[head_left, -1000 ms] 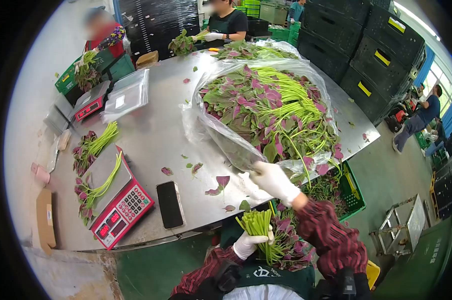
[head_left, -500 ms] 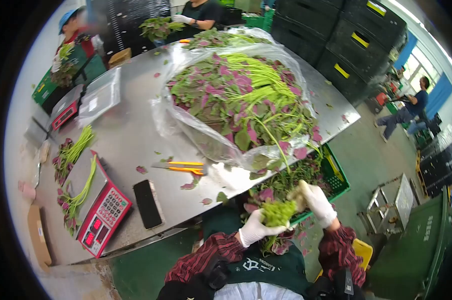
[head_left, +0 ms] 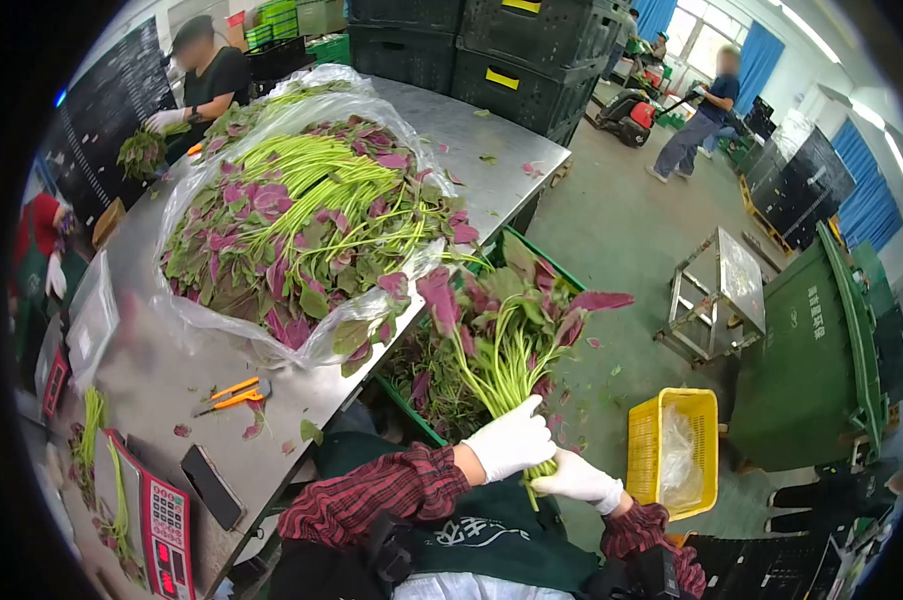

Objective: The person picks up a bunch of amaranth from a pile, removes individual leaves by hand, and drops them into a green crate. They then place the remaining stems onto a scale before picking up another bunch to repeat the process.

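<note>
A bunch of leafy greens [head_left: 497,350] with purple-green leaves points up and away, its pale stems gathered low. My left hand [head_left: 512,440], in a white glove, is wrapped round the stems. Just below and to the right, my right hand [head_left: 579,480], also gloved, is closed on the lower stems. Behind the bunch is a green crate [head_left: 412,411] of loose leaves and stems. On the metal table [head_left: 472,140], a large heap of the same greens [head_left: 312,200] lies in an open clear plastic bag [head_left: 187,310].
Orange-handled scissors [head_left: 237,395], a phone [head_left: 212,487] and a red scale [head_left: 167,520] with stems on it are at the table's left. A yellow basket [head_left: 714,450], a metal stand [head_left: 717,290] and a green bin [head_left: 802,350] stand right. Other people are farther back.
The view has swung right. The bunch, earlier with its stem ends toward the camera, is now upright with leaves spread upward. My left hand has moved round its stems, and my right hand has come lower.
</note>
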`<state>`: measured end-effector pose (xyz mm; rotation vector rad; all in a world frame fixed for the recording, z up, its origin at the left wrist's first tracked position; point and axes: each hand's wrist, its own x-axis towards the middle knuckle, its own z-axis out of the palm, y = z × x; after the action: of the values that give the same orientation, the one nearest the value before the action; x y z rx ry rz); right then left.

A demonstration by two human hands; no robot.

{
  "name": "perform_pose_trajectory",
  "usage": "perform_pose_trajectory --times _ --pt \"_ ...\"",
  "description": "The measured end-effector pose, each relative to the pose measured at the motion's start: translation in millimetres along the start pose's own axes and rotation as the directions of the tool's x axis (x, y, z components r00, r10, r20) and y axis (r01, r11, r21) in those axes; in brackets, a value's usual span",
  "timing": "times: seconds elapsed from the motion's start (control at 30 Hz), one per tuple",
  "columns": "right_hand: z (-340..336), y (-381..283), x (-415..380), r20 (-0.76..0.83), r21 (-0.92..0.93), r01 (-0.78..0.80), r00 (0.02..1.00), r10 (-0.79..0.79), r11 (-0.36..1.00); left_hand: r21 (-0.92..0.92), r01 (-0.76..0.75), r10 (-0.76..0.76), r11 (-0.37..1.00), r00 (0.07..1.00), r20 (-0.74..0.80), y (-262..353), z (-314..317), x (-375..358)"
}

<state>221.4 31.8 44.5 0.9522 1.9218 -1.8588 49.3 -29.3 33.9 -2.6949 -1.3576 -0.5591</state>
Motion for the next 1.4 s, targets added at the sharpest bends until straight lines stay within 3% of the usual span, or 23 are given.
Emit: perform_pose_trajectory --times 0.07,0.13,0.2,0.37,0.47,0.53,0.6,0.67,0.73,0.77,0.8,0.87,0.9,0.93,0.97,1.0,1.03,1.07,1.13,1.23,1.27,1.3,1.4 --pt "6 0 11 -0.126 -0.105 0.141 0.980 -0.154 0.984 0.052 0.025 -0.032 0.998 0.991 0.131 -8 -9 3" --pt "12 -7 20 -0.201 -0.128 0.204 0.953 -0.226 0.971 0.066 0.043 -0.050 0.997 0.992 0.113 -13 -10 4" --pt "13 -1 37 -0.175 0.214 0.319 0.942 -0.285 0.923 0.126 0.073 -0.091 0.989 0.985 0.149 -16 -11 5" --pt "23 9 59 -0.121 0.354 0.256 0.966 -0.228 0.899 0.202 0.041 -0.107 0.978 0.939 0.327 -19 -5 2" --pt "37 1 65 -0.260 0.453 0.325 0.939 -0.226 0.830 0.286 0.011 -0.112 0.958 0.934 0.338 -28 -8 2" --pt "48 -3 70 -0.368 0.625 0.396 0.910 -0.194 0.672 0.277 -0.038 -0.044 0.960 0.958 0.284 -37 -9 1" --pt "54 -13 73 -0.431 0.611 0.452 0.878 -0.206 0.649 0.240 -0.046 -0.053 0.970 0.919 0.390 -41 -14 3" --pt "54 -17 75 -0.541 0.606 0.548 0.815 -0.207 0.577 0.144 0.020 -0.028 0.989 0.998 0.052 -48 -7 -5" --pt "38 -17 72 -0.541 0.517 0.534 0.809 -0.228 0.669 0.102 0.036 -0.041 0.994 0.998 0.048 -44 -30 -6" --pt "31 -17 70 -0.533 0.420 0.506 0.809 -0.246 0.753 0.050 0.160 -0.158 0.986 0.986 -0.046 -41 -35 -11" --pt "28 -30 59 -0.537 0.531 0.512 0.820 -0.199 0.675 -0.011 0.278 -0.277 0.961 0.952 -0.134 -40 -37 -17" --pt "20 -37 46 -0.496 0.524 0.504 0.836 -0.235 0.687 -0.368 0.496 -0.611 0.786 0.713 -0.344 -33 -14 -43" --pt "22 -36 45 -0.509 0.487 0.536 0.816 -0.274 0.690 -0.737 0.424 -0.771 0.527 0.603 -0.204 -25 8 -53" --pt "23 -29 54 -0.510 0.487 0.535 0.816 -0.273 0.690 -0.951 0.269 -0.854 0.152 0.520 0.011 -21 29 -60" --pt "23 -17 69 -0.483 0.487 0.492 0.840 -0.247 0.721 -0.977 0.108 -0.779 -0.187 0.589 0.214 -24 41 -63" --pt "25 -13 76 -0.451 0.482 0.447 0.864 -0.224 0.754 -0.858 -0.033 -0.642 -0.512 0.678 0.357 -27 51 -65" --pt "29 -13 75 -0.372 0.508 0.395 0.902 -0.218 0.765 -0.731 -0.032 -0.514 -0.681 0.733 0.446 -32 60 -74" --pt "36 -17 71 -0.346 0.501 0.418 0.899 -0.267 0.758 -0.688 0.054 -0.424 -0.723 0.751 0.505 -36 56 -74" --pt "50 -15 67 -0.291 0.543 0.374 0.924 -0.249 0.752 -0.720 -0.027 -0.430 -0.693 0.817 0.383 -28 21 -52" --pt "55 -7 74 -0.382 0.406 0.437 0.879 -0.285 0.803 -0.777 0.117 -0.416 -0.618 0.790 0.450 -28 20 -45" --pt "53 -8 73 -0.387 0.405 0.441 0.876 -0.287 0.801 -0.818 0.177 -0.432 -0.547 0.777 0.457 -29 16 -41" --pt "52 -9 71 -0.361 0.448 0.458 0.878 -0.314 0.768 -0.787 0.215 -0.437 -0.579 0.733 0.522 -27 11 -39" --pt "49 -15 57 -0.326 0.490 0.506 0.862 -0.389 0.710 -0.862 0.167 -0.481 -0.478 0.772 0.416 -18 -10 -32"
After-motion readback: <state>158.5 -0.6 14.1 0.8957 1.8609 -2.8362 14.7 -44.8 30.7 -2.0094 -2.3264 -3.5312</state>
